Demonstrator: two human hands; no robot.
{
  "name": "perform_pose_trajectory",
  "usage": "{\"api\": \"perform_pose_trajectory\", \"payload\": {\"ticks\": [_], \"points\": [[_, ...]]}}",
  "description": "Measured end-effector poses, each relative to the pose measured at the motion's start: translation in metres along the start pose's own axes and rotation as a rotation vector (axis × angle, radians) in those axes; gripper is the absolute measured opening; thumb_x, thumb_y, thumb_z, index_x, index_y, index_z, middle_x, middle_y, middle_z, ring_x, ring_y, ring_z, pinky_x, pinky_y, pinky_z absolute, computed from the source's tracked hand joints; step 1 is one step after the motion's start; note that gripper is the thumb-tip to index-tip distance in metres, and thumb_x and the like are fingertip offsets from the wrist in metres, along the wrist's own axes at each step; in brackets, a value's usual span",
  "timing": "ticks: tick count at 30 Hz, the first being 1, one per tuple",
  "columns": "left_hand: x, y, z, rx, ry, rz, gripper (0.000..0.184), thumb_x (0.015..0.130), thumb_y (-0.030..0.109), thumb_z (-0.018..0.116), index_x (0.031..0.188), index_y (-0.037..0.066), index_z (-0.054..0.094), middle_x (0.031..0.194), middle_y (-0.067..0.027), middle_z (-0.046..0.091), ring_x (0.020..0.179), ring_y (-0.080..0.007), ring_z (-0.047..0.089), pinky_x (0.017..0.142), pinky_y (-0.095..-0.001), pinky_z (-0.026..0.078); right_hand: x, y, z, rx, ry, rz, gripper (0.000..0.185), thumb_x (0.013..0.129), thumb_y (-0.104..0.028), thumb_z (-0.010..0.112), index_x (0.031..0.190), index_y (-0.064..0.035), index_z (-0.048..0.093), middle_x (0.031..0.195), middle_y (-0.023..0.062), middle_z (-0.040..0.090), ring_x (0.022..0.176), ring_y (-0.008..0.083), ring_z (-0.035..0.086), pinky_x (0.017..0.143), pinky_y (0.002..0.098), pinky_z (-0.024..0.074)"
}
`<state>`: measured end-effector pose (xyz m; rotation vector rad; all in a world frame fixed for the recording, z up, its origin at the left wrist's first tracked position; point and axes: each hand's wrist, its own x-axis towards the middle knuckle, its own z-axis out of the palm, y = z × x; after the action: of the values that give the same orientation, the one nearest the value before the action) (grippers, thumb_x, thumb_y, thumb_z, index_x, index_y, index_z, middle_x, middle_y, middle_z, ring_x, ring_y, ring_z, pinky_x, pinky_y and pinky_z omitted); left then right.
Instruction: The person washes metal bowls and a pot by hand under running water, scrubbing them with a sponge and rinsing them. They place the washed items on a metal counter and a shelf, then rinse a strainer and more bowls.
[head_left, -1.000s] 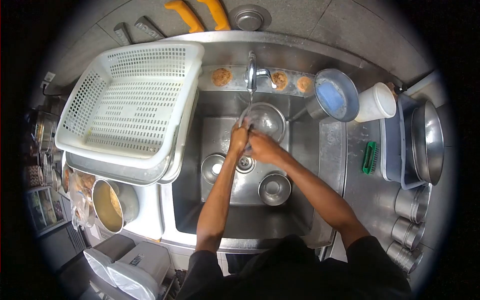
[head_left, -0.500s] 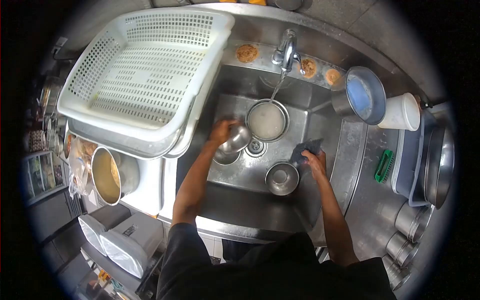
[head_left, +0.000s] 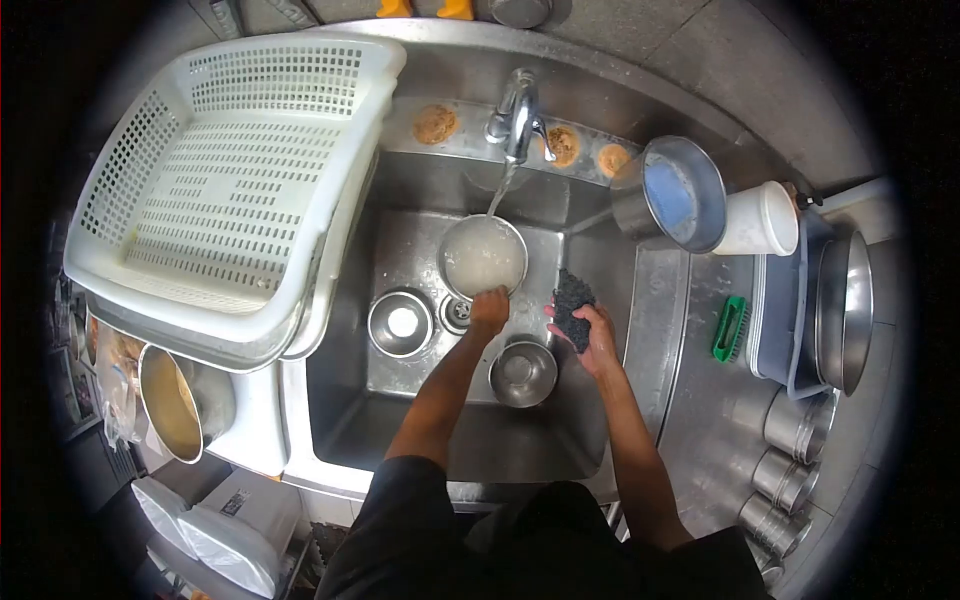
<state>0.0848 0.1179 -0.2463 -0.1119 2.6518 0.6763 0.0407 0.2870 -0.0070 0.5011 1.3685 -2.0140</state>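
Observation:
My left hand (head_left: pixel 489 311) is at the near rim of a round metal bowl (head_left: pixel 523 262) of cloudy water, its fingers closed over the edge. Tap water runs into this bowl. In my right hand (head_left: pixel 598 340) is a dark grey scouring pad (head_left: pixel 573 308), held above the sink's right side. A small metal bowl (head_left: pixel 523 374) sits on the sink floor between my forearms. Further left stands another metal bowl (head_left: pixel 401 322), beside the drain (head_left: pixel 456 314).
A white perforated basket (head_left: pixel 225 190) stands left of the sink (head_left: pixel 400 400). The tap (head_left: pixel 515 115) rises at the back. On the right are a metal pot (head_left: pixel 683 195), a white tub (head_left: pixel 762 220) and a green brush (head_left: pixel 730 329). Another pot (head_left: pixel 172 403) is at left.
My left hand has let go of a small metal bowl at the sink's left and moved right to the water-filled bowl's rim. My right hand keeps the scouring pad. The camera view has shifted.

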Motion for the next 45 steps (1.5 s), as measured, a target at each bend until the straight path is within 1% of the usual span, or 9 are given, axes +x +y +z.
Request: {"api": "perform_pose_trajectory", "payload": {"ticks": [6, 8, 12, 22, 25, 29, 36, 38, 45], "points": [[-0.011, -0.019, -0.084, -0.065, 0.249, 0.185, 0.034, 0.093, 0.038, 0.055, 0.094, 0.005, 0.064, 0.073, -0.0099, 0.067, 0.066, -0.0229, 0.065, 0.064, -0.0389, 0.051, 0.019, 0.004, -0.003, -0.207, 0.168, -0.205, 0.053, 0.079, 0.002, 0.045, 0.132, -0.0054, 0.047, 0.121, 0.0205, 0.057, 0.108, 0.0335, 0.061, 0.086, 0.0422, 0.0540], [-0.004, -0.030, -0.100, -1.102, 0.390, 0.034, 0.040, 0.093, 0.046, 0.054, 0.097, 0.009, 0.068, 0.067, -0.0009, 0.061, 0.058, -0.0108, 0.054, 0.053, -0.0280, 0.042, 0.036, 0.006, 0.006, -0.359, 0.235, -0.345, 0.054, 0.080, 0.003, 0.044, 0.133, -0.0070, 0.047, 0.123, 0.0196, 0.056, 0.113, 0.0322, 0.059, 0.089, 0.0406, 0.0520], [-0.038, 0.035, -0.213, -1.185, 0.509, -0.162, 0.067, 0.094, 0.065, 0.039, 0.068, 0.005, 0.055, 0.060, 0.0018, 0.043, 0.056, -0.0097, 0.036, 0.052, -0.0303, 0.032, 0.037, 0.010, 0.101, -1.518, -0.185, -1.126, 0.038, 0.092, -0.012, 0.052, 0.129, -0.0043, 0.054, 0.137, 0.0194, 0.048, 0.127, 0.0368, 0.044, 0.109, 0.0473, 0.0311], [-0.056, 0.061, -0.291, -1.395, 0.505, -0.450, 0.073, 0.089, 0.072, 0.041, 0.063, 0.005, 0.056, 0.061, 0.0014, 0.046, 0.056, -0.0104, 0.036, 0.050, -0.0316, 0.030, 0.056, -0.030, 0.141, -1.434, -0.236, -1.415, 0.034, 0.089, -0.008, 0.048, 0.120, 0.0040, 0.057, 0.120, 0.0172, 0.060, 0.120, 0.0312, 0.051, 0.106, 0.0439, 0.0349], [-0.061, 0.038, -0.269, -1.707, 0.410, -0.416, 0.062, 0.093, 0.060, 0.046, 0.098, 0.001, 0.063, 0.091, -0.0089, 0.062, 0.079, -0.0194, 0.057, 0.072, -0.0353, 0.047, 0.078, -0.058, 0.123, -0.579, -0.166, -0.454, 0.044, 0.092, -0.020, 0.051, 0.131, 0.0017, 0.051, 0.136, 0.0166, 0.049, 0.133, 0.0284, 0.039, 0.112, 0.0438, 0.0257], [-0.053, 0.024, -0.222, -2.454, 0.446, -0.322, 0.055, 0.098, 0.050, 0.040, 0.126, 0.003, 0.052, 0.119, -0.0138, 0.060, 0.107, -0.0296, 0.059, 0.098, -0.0439, 0.045, 0.030, 0.010, 0.129, -1.097, -0.087, -1.247, 0.047, 0.097, -0.025, 0.040, 0.142, -0.0099, 0.041, 0.149, 0.0176, 0.033, 0.139, 0.0401, 0.024, 0.115, 0.0528, 0.0130], [-0.079, 0.044, -0.241, -2.118, 0.503, -0.388, 0.053, 0.098, 0.048, 0.042, 0.126, 0.004, 0.053, 0.124, -0.0116, 0.057, 0.110, -0.0261, 0.058, 0.098, -0.0409, 0.045, 0.050, -0.034, 0.139, -1.465, -0.056, -1.055, 0.052, 0.097, -0.034, 0.045, 0.142, -0.0079, 0.041, 0.151, 0.0126, 0.033, 0.139, 0.0355, 0.029, 0.112, 0.0576, 0.0182], [-0.080, 0.036, -0.239, -2.197, 0.433, -0.259, 0.054, 0.097, 0.048, 0.045, 0.124, 0.001, 0.054, 0.123, -0.0118, 0.059, 0.110, -0.0254, 0.058, 0.097, -0.0410, 0.045, 0.066, -0.059, 0.125, -0.931, 0.032, -0.329, 0.063, 0.088, -0.040, 0.062, 0.133, 0.0010, 0.047, 0.137, 0.0189, 0.051, 0.126, 0.0314, 0.049, 0.107, 0.0471, 0.0348], [-0.069, 0.057, -0.251, -1.801, 0.402, -0.309, 0.081, 0.089, 0.062, 0.050, 0.139, 0.000, 0.040, 0.134, -0.0159, 0.049, 0.119, -0.0246, 0.051, 0.100, -0.0371, 0.040, 0.014, -0.060, 0.139, -1.147, -0.258, -0.291, 0.054, 0.070, -0.027, 0.081, 0.107, 0.0067, 0.062, 0.094, 0.0163, 0.071, 0.093, 0.0293, 0.068, 0.086, 0.0372, 0.0507]]}}
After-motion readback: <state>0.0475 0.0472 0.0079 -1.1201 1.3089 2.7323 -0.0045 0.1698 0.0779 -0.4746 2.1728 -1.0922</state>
